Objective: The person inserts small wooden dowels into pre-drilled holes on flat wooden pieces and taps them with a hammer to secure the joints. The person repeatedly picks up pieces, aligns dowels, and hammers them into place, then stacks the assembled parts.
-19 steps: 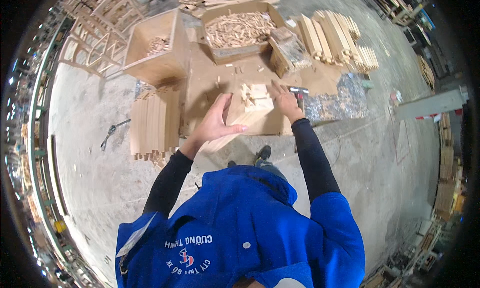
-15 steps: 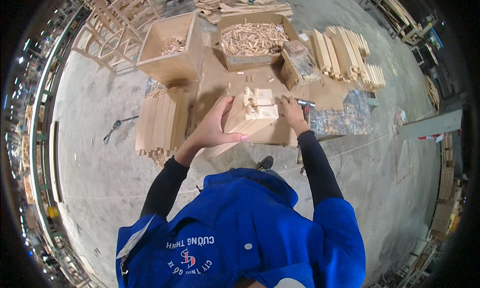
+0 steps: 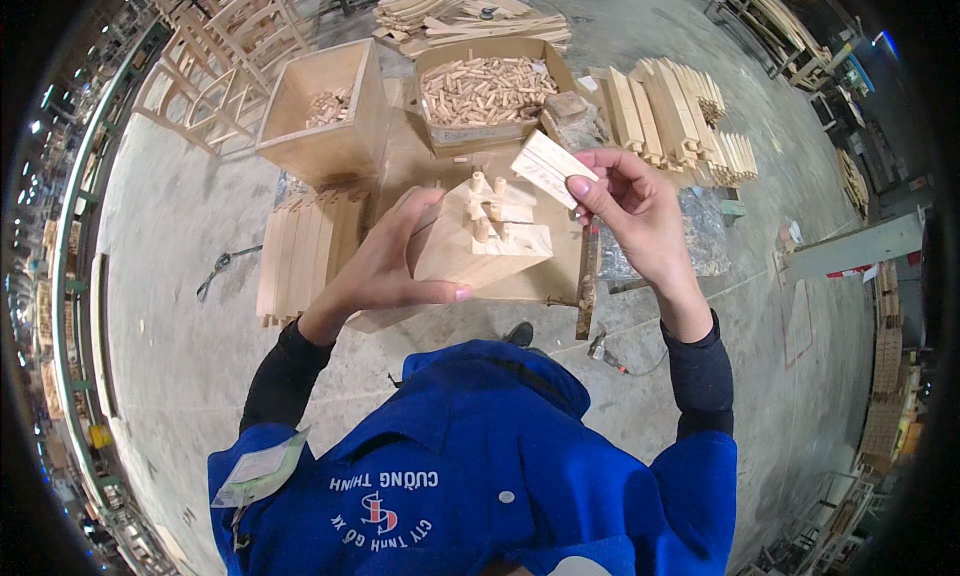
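Observation:
My left hand [image 3: 385, 261] is spread round a bundle of pale wooden bars [image 3: 455, 246], its thumb along the near side and its fingers on the far side. Short round dowels [image 3: 481, 229] stand upright in the bars' end faces, which are turned up toward me. In my right hand [image 3: 640, 211], pinched between thumb and fingers, is a flat rectangular wooden block [image 3: 545, 166] with lines running along its face. It is raised to the right of the dowels, apart from the bars.
A cardboard box of dowels [image 3: 435, 134] and a wooden bin [image 3: 310, 151] stand at the table's far side. Stacked bars lie left [image 3: 305, 256] and right [image 3: 665, 106]. A hand tool with a hose [image 3: 600, 348] is below the table's right corner. Chair frames [image 3: 200, 96] stand far left.
My right hand has risen from beside the bars and now holds up the flat wooden block. My left hand stays round the bars.

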Tool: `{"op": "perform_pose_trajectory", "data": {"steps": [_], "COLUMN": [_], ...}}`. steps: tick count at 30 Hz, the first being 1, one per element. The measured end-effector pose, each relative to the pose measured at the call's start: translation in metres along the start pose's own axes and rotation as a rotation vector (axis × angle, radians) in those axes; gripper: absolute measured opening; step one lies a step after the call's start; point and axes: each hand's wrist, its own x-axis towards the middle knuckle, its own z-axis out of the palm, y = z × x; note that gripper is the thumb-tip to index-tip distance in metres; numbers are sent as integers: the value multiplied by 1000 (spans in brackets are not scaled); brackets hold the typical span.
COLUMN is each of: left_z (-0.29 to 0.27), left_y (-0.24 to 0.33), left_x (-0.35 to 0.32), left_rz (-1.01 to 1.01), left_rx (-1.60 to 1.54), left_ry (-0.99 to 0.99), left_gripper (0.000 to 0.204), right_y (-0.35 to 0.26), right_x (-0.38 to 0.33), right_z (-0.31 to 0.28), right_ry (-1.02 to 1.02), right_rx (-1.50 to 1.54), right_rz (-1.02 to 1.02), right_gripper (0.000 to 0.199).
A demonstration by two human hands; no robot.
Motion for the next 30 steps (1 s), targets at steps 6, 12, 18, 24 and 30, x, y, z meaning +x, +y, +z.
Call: {"op": "perform_pose_trajectory", "data": {"steps": [6,12,18,24,30], "left_z": [-2,-6,-5,-9,-9], "left_y": [21,27,29,27,28], "left_x": [18,21,25,25,23], "left_rz": [30,18,48,31,-1], "left_rx": [-50,-23,-86,-34,-20], "left_ry": [-43,-10,11,-10,2], "left_gripper": [97,98,102,107,109], "right_y": [-24,-39,-45,-50,-48], "right_x": [1,3,8,6,5], "right_z": [9,9,13,13,11], "right_ry": [-84,-79,11,-64,-99], "right_rx": [-211,-337,-340,-441,-386], "right_rz": [-112,-210,-302,-303,-263], "right_gripper": [25,23,22,22,23]}}
